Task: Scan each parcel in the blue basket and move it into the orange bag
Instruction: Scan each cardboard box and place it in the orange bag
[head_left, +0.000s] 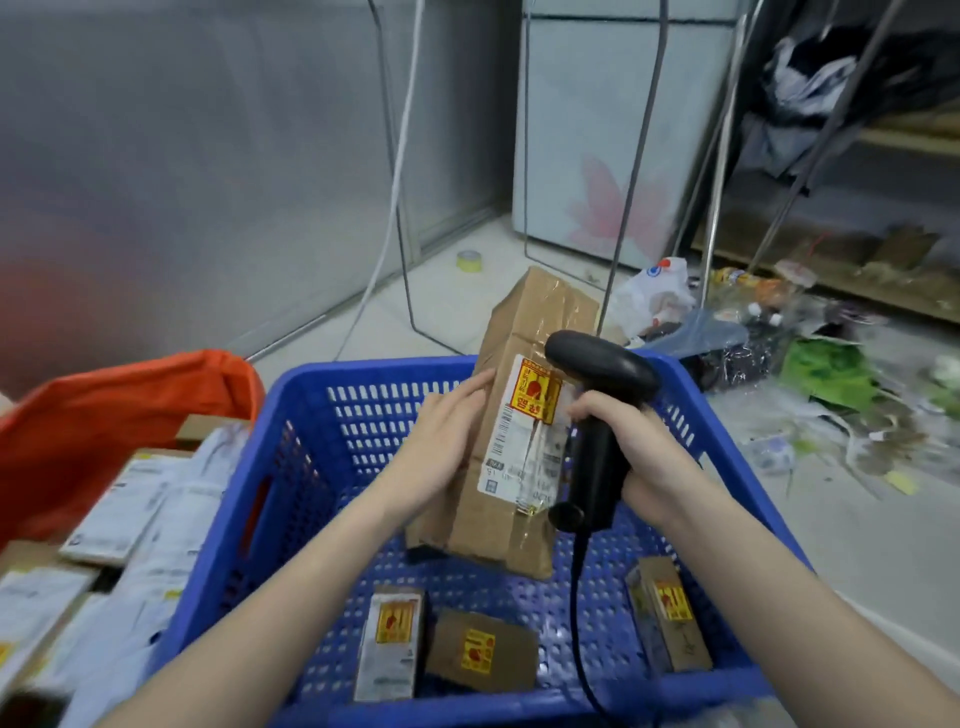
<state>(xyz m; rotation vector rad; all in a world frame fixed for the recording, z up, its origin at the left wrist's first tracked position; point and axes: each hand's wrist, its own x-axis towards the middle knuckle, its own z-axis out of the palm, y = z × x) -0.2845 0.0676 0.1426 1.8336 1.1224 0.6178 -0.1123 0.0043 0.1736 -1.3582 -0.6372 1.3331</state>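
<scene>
Orange bag (104, 410) stands at nine o'clock of the blue basket (727, 457), already holding parcels. Left hand (447, 436), forearm reaching in from seven o'clock, supports the tall brown parcel (519, 415) upright over the basket, fingers flat along its left face. Right hand (623, 447), from five o'clock, has its grip clenched round the black scanner (597, 415), head close against the label (524, 436). Recommendation: draw the scanner back slightly and square the barcode to it. Three small parcels lie at six o'clock.
</scene>
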